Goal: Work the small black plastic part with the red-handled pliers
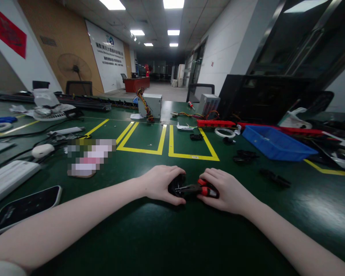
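In the head view, my right hand [225,190] is wrapped round the red and black handles of a pair of pliers [192,189]. The pliers' dark jaws point left, toward my left hand [161,184]. Between the thumb and fingers of that hand sits a small black part [174,187], and the tips of the jaws reach it. Thin bright ends, perhaps wire or metal, show at the jaws; the exact shape of the black part is mostly hidden by my fingers. Both hands are low over the green tabletop [166,241].
A blue tray [278,143] stands to the right, with black parts [245,156] beside it. Ahead are yellow tape outlines [140,150], a power supply box [153,106] and a red strip [215,123]. On the left lie a white-edged device [25,209], a white mouse-like object [42,150] and cables.
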`<state>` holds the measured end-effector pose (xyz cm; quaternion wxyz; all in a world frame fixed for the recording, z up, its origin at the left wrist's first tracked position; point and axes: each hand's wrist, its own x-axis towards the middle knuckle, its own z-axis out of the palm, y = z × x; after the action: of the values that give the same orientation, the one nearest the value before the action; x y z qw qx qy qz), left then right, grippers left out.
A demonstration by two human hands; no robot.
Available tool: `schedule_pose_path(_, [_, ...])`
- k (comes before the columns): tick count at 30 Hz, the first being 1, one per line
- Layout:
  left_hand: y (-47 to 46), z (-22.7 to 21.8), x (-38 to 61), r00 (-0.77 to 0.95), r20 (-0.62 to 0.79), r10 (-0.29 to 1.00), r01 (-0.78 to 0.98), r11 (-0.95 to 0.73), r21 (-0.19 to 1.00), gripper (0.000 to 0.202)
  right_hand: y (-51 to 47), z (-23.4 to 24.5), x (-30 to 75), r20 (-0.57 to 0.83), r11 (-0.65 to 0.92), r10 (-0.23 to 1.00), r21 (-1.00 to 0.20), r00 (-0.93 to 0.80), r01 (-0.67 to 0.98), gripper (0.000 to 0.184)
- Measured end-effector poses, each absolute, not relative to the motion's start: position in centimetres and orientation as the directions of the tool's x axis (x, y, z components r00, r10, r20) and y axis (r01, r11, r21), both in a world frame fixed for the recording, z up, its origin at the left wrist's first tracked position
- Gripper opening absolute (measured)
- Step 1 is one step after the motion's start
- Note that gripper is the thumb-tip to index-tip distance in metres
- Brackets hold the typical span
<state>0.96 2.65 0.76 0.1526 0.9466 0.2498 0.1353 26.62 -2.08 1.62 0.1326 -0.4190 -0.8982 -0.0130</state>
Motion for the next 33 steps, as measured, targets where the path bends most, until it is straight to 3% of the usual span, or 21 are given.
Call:
schedule_pose_path(17, [2.7,1.1,0.8,0.84,0.18,0.511,0.411,-0.818,0.402,0.071,-2.1,0.3,27.9,0.448,0.678,0.66,-0.008,-0.603,0.735,0.039])
schedule_pose_path(33, [2.8,1.0,0.7,0.85,0.174,0.497,0.402,-0.826,0.396,0.071,-2.2,0.9,27.5,0.439,0.663,0.679,-0.024,-0.588,0.748,0.033])
